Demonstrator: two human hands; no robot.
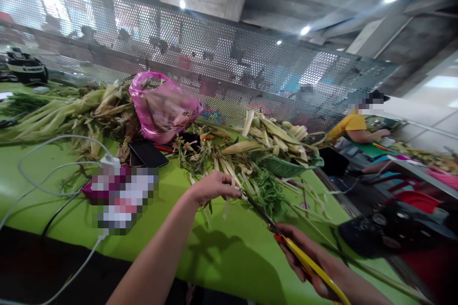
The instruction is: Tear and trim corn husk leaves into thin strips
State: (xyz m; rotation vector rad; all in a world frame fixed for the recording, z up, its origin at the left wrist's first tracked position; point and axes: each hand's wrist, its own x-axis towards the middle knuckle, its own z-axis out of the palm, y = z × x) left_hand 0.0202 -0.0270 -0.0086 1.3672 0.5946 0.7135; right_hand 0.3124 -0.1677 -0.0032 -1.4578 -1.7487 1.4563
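Observation:
My left hand (pixel 216 187) reaches over the green-topped table (pixel 214 243), thumb and fingers pinched together on a thin, pale strip of dried husk (pixel 226 207). In my right hand (pixel 304 255) are yellow-handled scissors (pixel 263 214), their dark blades pointing up and left. The blade tips reach the fingertips of my left hand; whether they touch the strip I cannot make out. Just behind the blades lies a tangle of green string-like fibre (pixel 270 193). A green basket (pixel 286 167) heaped with dried corn husks (pixel 275 138) stands beyond it.
On the left are a pink plastic bag (pixel 164 109), a pile of husks (pixel 89 109), a dark phone (pixel 148 153), and white cables (pixel 53 167) by a charger (pixel 110 164). A perforated metal screen (pixel 214 57) runs behind. At right a person in yellow (pixel 348 126) sits working.

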